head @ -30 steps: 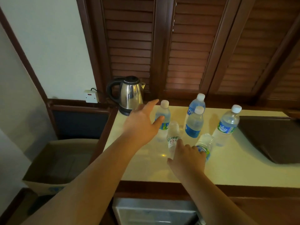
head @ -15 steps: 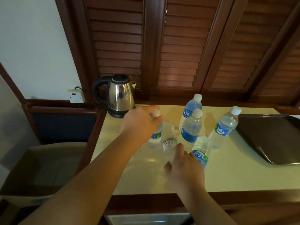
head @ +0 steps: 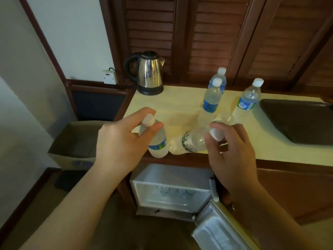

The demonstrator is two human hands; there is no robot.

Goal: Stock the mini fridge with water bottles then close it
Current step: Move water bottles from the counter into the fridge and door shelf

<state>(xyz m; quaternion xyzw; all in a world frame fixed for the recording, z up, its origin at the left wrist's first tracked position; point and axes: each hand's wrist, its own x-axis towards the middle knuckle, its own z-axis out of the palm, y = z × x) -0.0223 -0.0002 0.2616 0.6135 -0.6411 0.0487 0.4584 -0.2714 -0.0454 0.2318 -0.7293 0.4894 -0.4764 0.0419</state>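
My left hand [head: 119,141] grips a blue-and-green-labelled water bottle [head: 158,141] by its neck, lifted in front of the counter edge. In my right hand [head: 232,150] a second, green-labelled bottle [head: 189,142] is held by its cap and tilted nearly flat. Three bottles still stand on the cream counter [head: 180,105]: two blue-labelled ones [head: 211,100] at the back and a green-labelled one [head: 247,101] to the right. Another bottle [head: 223,117] sits partly hidden behind my right fingers. Below, the mini fridge [head: 171,188] is open, its door [head: 219,230] swung out to the right, with several bottle caps visible inside.
A steel kettle [head: 149,73] stands at the counter's back left by a wall socket [head: 110,76]. A dark tray [head: 299,121] lies on the right of the counter. An open cardboard box [head: 75,145] sits on the floor to the left.
Both hands closed on bottles and lifted them off the counter toward me. The view tipped down, showing the open fridge below.
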